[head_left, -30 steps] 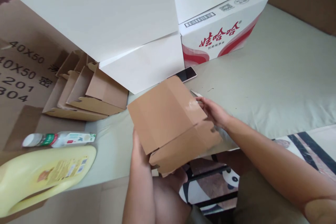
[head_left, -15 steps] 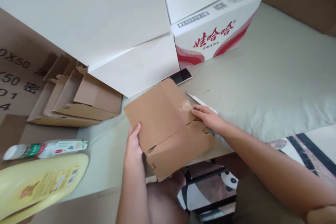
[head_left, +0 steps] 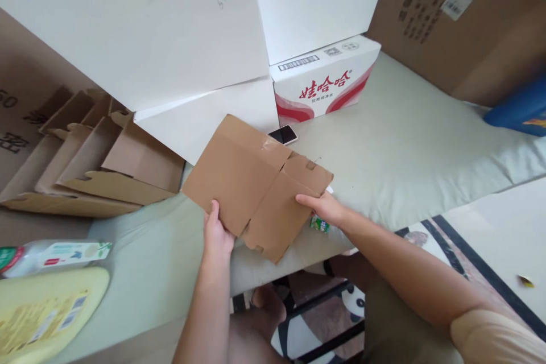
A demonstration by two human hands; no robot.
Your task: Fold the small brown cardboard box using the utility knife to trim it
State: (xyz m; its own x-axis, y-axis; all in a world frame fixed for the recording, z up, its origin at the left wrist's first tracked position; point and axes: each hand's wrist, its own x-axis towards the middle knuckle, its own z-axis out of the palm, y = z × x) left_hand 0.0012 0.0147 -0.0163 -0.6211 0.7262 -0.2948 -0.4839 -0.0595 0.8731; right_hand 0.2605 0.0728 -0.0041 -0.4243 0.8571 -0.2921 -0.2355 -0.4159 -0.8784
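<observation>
- The bed, under a pale green sheet, carries everything; stacked white cartons crowd its far side.
- A red-and-white water case at the far edge reads "娃哈哈"; the white carton above the flat stack has "61100" pencilled on it.
- Flat brown box blanks lie stacked towards the left edge.
- The cardboard box, partly folded, is held above the near edge.
- Left hand: fingers clamped on the box's lower left edge. Right hand: fingers pressed together against its right flap.
- Folding well probably means creasing along the scored lines and keeping both panels square.
- A dark phone lies just behind the box.
</observation>
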